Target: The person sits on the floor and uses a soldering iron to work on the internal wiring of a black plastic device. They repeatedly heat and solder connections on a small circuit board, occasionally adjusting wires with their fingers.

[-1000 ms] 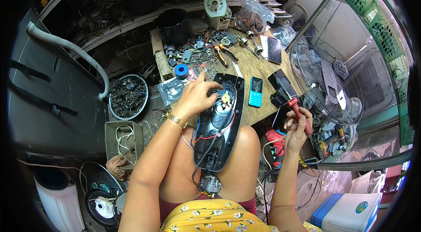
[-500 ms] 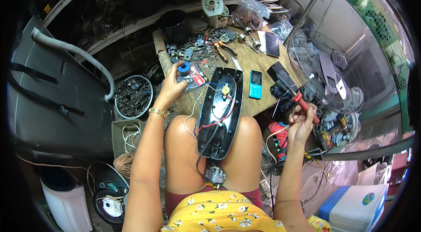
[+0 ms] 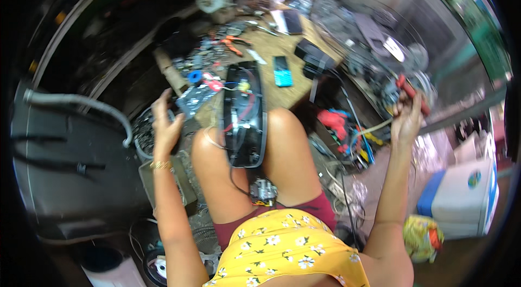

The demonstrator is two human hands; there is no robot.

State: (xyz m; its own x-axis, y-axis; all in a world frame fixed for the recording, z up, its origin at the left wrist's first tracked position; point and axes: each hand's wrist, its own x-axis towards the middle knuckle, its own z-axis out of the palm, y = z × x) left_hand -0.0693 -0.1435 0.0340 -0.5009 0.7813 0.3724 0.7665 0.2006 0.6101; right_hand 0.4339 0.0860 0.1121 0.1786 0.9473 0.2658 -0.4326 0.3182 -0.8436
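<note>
While the left hand (image 3: 167,124) sits spread, fingers apart, left of the bench (image 3: 279,97), the right hand (image 3: 406,121) is curled round a red-handled tool (image 3: 412,93), well off to the right; tip too blurred to make out. Head view: black housing (image 3: 244,143) lies across the thighs, between the 2 hands, far end at the bench; red, blue and white wires inside, plus 1 yellow part (image 3: 244,86). Metal motor (image 3: 264,192) sits in the lap. Blue ring (image 3: 194,76), teal phone (image 3: 283,73) and orange-handled pliers (image 3: 235,46) are on the bench.
</note>
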